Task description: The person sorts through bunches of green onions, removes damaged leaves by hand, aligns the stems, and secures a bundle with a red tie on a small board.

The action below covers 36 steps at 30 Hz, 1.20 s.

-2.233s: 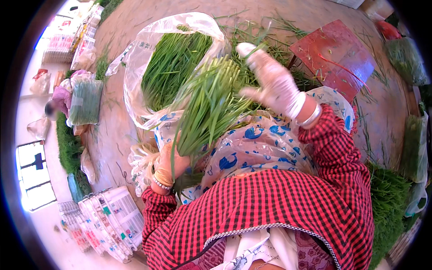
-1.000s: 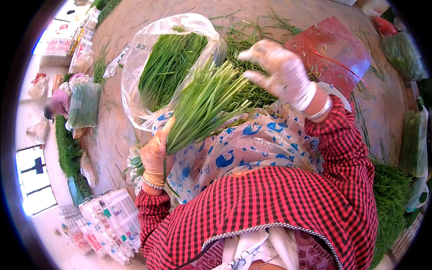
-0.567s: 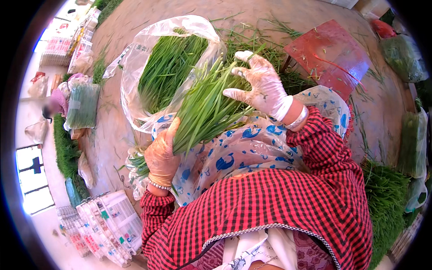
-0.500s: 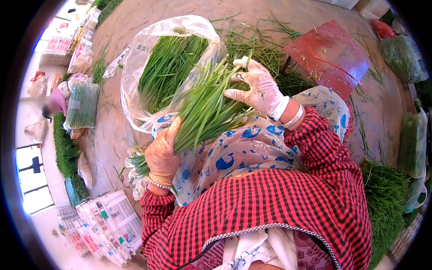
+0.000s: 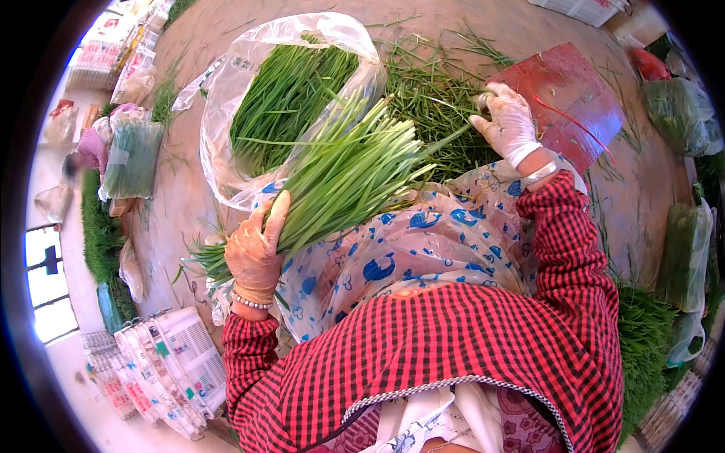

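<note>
My gloved left hand (image 5: 253, 253) is wrapped round the leafy part of a bunch of garlic chives (image 5: 351, 177). The bunch slants across my lap, its pale cut ends up and to the right, its green tips hanging past the hand at the left. My gloved right hand (image 5: 507, 124), off to the right, has thumb and fingers pinched together on a chive blade (image 5: 453, 138) that stretches back toward the bunch. Beneath that blade lies a heap of loose chive scraps (image 5: 445, 102). A clear plastic sheet with blue whale prints (image 5: 423, 253) covers my lap.
Ahead on the floor stands an open clear plastic bag (image 5: 215, 143) of chives. A low red stool (image 5: 559, 94) with a red strip on it is at the right. Bagged and loose chives (image 5: 646, 340) line both sides; white crates (image 5: 170, 370) sit at the lower left.
My right hand has moved right, away from the bunch, drawing a blade out. The bunch has tipped, its pale ends now pointing more to the right. My left hand keeps its hold.
</note>
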Each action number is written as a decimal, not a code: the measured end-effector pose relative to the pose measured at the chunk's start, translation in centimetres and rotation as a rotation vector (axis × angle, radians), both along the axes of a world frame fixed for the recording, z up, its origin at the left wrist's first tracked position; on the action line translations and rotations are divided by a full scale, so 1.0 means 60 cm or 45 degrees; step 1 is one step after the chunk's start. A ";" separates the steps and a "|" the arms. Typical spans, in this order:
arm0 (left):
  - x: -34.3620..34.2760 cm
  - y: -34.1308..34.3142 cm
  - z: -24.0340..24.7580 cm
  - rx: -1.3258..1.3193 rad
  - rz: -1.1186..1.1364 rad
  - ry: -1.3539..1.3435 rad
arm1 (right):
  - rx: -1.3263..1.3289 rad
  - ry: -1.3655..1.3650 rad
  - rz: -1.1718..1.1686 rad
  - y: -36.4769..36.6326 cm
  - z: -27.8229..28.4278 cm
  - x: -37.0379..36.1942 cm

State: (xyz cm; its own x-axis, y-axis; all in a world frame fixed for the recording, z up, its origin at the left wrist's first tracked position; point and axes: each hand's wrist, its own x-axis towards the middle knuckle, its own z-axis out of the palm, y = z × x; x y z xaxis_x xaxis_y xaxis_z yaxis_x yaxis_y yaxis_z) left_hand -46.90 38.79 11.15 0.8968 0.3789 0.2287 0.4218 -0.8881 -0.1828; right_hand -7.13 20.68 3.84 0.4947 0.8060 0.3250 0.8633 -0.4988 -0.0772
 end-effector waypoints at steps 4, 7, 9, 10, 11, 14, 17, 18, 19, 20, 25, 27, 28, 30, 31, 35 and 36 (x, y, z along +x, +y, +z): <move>0.004 0.001 -0.006 0.075 -0.034 0.068 | 0.406 0.802 0.598 0.041 0.066 -0.047; 0.007 -0.003 0.004 0.169 -0.114 0.077 | -0.283 0.718 0.723 0.086 0.108 -0.121; 0.020 -0.002 -0.001 0.222 -0.191 0.074 | -0.298 0.946 0.744 0.108 0.044 -0.138; 0.020 -0.003 0.003 0.218 -0.194 0.079 | -0.080 1.176 0.834 0.111 0.030 -0.150; 0.019 -0.002 0.007 0.214 -0.196 0.084 | 0.014 1.316 0.849 0.103 0.020 -0.158; 0.011 0.006 -0.007 0.123 -0.196 0.069 | 0.125 1.260 0.854 0.070 0.013 -0.175; -0.001 0.006 -0.009 0.094 -0.201 0.110 | 0.207 0.558 0.934 0.031 0.024 -0.170; -0.008 0.005 -0.010 0.098 -0.202 0.133 | 0.054 0.421 0.930 0.019 0.033 -0.164; -0.011 0.007 -0.014 0.080 -0.220 0.102 | 0.038 0.319 0.993 0.006 0.026 -0.149; -0.017 0.011 -0.018 0.062 -0.237 0.072 | 0.021 0.217 1.056 -0.005 0.017 -0.130; -0.034 0.015 -0.018 0.026 -0.194 -0.020 | -0.588 0.268 0.302 -0.054 -0.038 -0.003; -0.029 0.015 -0.017 0.025 -0.221 -0.046 | -0.458 0.549 0.170 -0.048 -0.033 0.036; -0.027 0.015 -0.016 0.021 -0.236 -0.057 | -0.213 0.601 0.190 -0.035 -0.033 0.033; -0.019 0.014 -0.012 0.026 -0.277 -0.035 | -0.009 0.966 0.309 0.021 -0.005 0.011; -0.016 0.011 -0.010 0.026 -0.289 -0.033 | 0.031 1.200 0.527 0.052 0.011 -0.012; -0.009 0.004 -0.003 0.007 -0.304 -0.048 | -0.083 1.812 0.715 0.110 0.033 -0.087; -0.011 0.003 -0.005 -0.010 -0.299 -0.051 | -0.004 1.875 0.721 0.106 0.033 -0.092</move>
